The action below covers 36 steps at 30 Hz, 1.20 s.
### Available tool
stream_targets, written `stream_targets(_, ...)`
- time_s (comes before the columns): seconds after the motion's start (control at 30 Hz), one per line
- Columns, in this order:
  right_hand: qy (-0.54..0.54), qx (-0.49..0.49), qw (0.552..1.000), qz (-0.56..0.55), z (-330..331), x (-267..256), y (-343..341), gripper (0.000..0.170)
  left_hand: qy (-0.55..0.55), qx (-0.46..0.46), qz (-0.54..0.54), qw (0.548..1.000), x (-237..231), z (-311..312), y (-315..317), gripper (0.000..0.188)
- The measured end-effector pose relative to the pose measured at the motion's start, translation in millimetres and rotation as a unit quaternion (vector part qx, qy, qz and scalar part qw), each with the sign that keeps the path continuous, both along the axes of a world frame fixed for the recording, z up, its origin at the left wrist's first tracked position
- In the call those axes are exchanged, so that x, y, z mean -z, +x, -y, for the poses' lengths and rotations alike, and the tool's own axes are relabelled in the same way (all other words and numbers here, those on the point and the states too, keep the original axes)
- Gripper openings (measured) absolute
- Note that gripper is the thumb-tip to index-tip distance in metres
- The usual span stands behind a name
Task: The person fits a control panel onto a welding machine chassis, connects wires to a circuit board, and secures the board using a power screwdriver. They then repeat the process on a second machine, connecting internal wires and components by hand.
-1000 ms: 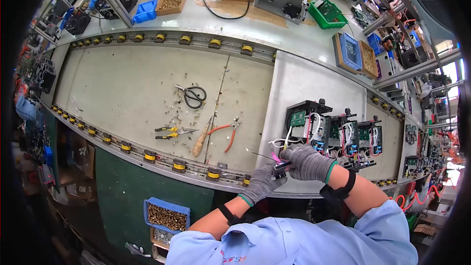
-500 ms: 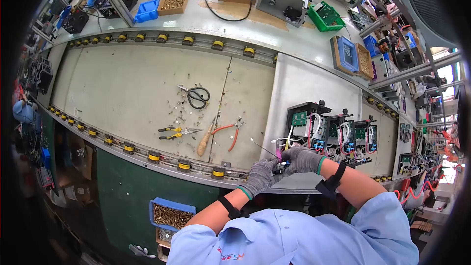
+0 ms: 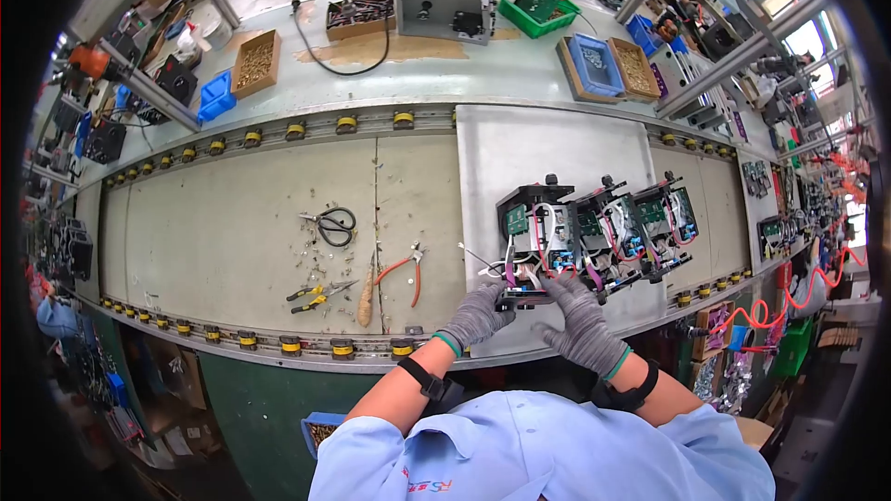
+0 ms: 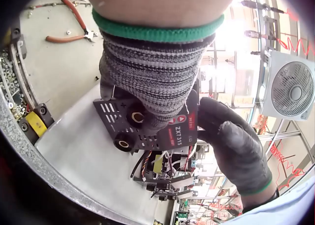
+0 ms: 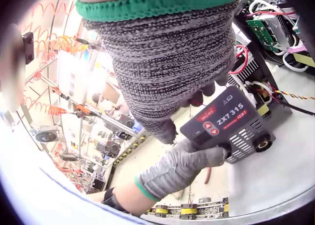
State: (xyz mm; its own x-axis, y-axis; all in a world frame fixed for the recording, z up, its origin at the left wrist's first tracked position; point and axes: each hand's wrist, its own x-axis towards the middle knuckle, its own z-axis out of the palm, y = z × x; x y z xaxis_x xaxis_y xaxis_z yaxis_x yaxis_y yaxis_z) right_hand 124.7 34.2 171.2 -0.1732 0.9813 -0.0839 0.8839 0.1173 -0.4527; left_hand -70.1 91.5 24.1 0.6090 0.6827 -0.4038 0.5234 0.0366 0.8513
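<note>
A dark front panel point(image 5: 216, 124) marked ZX7 315, with two round sockets, stands at the near end of an open-sided electronic unit point(image 3: 538, 227). My gloved left hand point(image 3: 476, 318) grips the panel's left end, its thumb point(image 5: 211, 157) lying across the face by a socket. At the other end is my gloved right hand point(image 3: 580, 325), fingers at the panel's edge and thumb spread away from it. Wires and a green circuit board point(image 3: 516, 220) show in the unit behind the panel. Two similar units, a middle one point(image 3: 608, 223) and a far one point(image 3: 670, 209), stand to the right.
The units stand on a white board point(image 3: 501, 148) over a roller-edged track. Left of it lie black scissors point(image 3: 334, 227), yellow-handled pliers point(image 3: 320, 295), red-handled cutters point(image 3: 415, 278), a wooden-handled tool point(image 3: 366, 304) and scattered small hardware. Bins, including a green one point(image 3: 538, 9), line the back.
The head view has shifted, so the bench appears farther left. My hands, earlier close together and overlapping at the panel, have parted; the right thumb has swung away from it.
</note>
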Motion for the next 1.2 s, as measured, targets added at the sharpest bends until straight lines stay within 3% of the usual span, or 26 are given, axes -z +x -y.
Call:
stream_targets(0.17,-0.005,0.092,0.991,-0.093,-26.2,-9.6,55.0,0.050,0.048,0.048,-0.033,0.997,-6.8,-8.3,8.9,0.073)
stream_targets(0.23,-0.030,0.130,0.986,-0.099,-49.7,-7.3,68.6,0.047,0.007,0.002,-0.176,0.984,-24.6,-3.8,9.9,0.088)
stream_targets(0.27,-0.057,0.167,0.979,-0.098,-59.1,-3.9,75.6,0.045,0.011,0.002,-0.183,0.983,-29.3,-1.7,7.3,0.088)
stream_targets(0.33,-0.031,0.147,0.986,-0.075,-77.1,21.6,87.2,0.041,-0.149,-0.048,-0.081,0.984,-38.3,2.1,-1.5,0.101)
stream_targets(0.37,-0.103,0.140,0.984,-0.035,-90.8,23.3,85.1,0.039,-0.275,-0.078,-0.041,0.957,-44.1,1.6,-1.0,0.111)
stream_targets(0.4,-0.176,0.130,0.976,0.005,-102.5,24.1,82.2,0.038,-0.274,-0.079,-0.049,0.957,-51.7,2.0,-0.8,0.111)
stream_targets(0.47,-0.197,0.125,0.972,0.010,-115.7,26.8,85.4,0.037,-0.457,-0.190,0.046,0.868,-63.6,3.4,1.4,0.109)
stream_targets(0.53,-0.212,0.079,0.974,0.030,-123.6,41.9,90.3,0.048,-0.449,-0.194,0.047,0.871,-53.4,7.3,7.4,0.104)
stream_targets(0.6,-0.227,0.063,0.971,0.031,-129.1,43.0,93.1,0.048,-0.561,-0.268,0.031,0.783,-44.6,12.3,18.6,0.093)
stream_targets(0.63,-0.252,0.075,0.965,0.021,-131.6,34.8,90.0,0.043,-0.561,-0.273,0.033,0.781,-33.0,15.5,21.0,0.093)
stream_targets(0.67,-0.276,0.086,0.957,0.011,-133.8,30.7,87.1,0.038,-0.583,-0.300,0.080,0.751,-18.3,19.8,22.1,0.088)
stream_targets(0.7,-0.236,0.069,0.969,0.011,-130.4,51.3,93.9,0.040,-0.603,-0.326,0.127,0.717,-10.9,26.3,23.3,0.083)
stream_targets(0.73,-0.253,0.081,0.964,-0.016,-130.6,60.7,97.8,0.040,-0.603,-0.333,0.133,0.713,-20.0,29.5,26.6,0.083)
stream_targets(0.83,-0.219,0.028,0.975,-0.023,-137.7,62.0,94.9,0.040,-0.399,-0.342,0.056,0.849,-51.6,27.9,40.1,0.082)
stream_targets(0.93,-0.286,0.053,0.955,-0.049,-138.0,53.9,74.9,0.038,-0.350,-0.329,0.037,0.876,-51.9,25.2,32.1,0.081)
stream_targets(1.0,-0.198,0.010,0.979,-0.050,-135.4,60.1,60.7,0.038,-0.352,-0.334,0.024,0.874,-54.6,19.1,26.2,0.080)
stream_targets(1.07,-0.221,0.035,0.970,-0.094,-134.6,89.7,56.3,0.035,-0.340,-0.353,0.030,0.871,-58.6,19.8,19.8,0.077)
stream_targets(1.13,-0.152,0.010,0.986,-0.063,-130.3,75.0,45.6,0.037,-0.332,-0.354,0.033,0.874,-56.2,23.0,10.9,0.078)
stream_targets(1.17,-0.274,0.000,0.957,-0.090,-136.4,56.8,45.5,0.041,-0.325,-0.359,0.035,0.874,-55.3,23.6,9.6,0.079)
stream_targets(1.2,-0.394,0.099,0.873,-0.269,-131.1,31.7,48.4,0.040,-0.315,-0.372,0.032,0.873,-56.3,23.0,5.2,0.080)
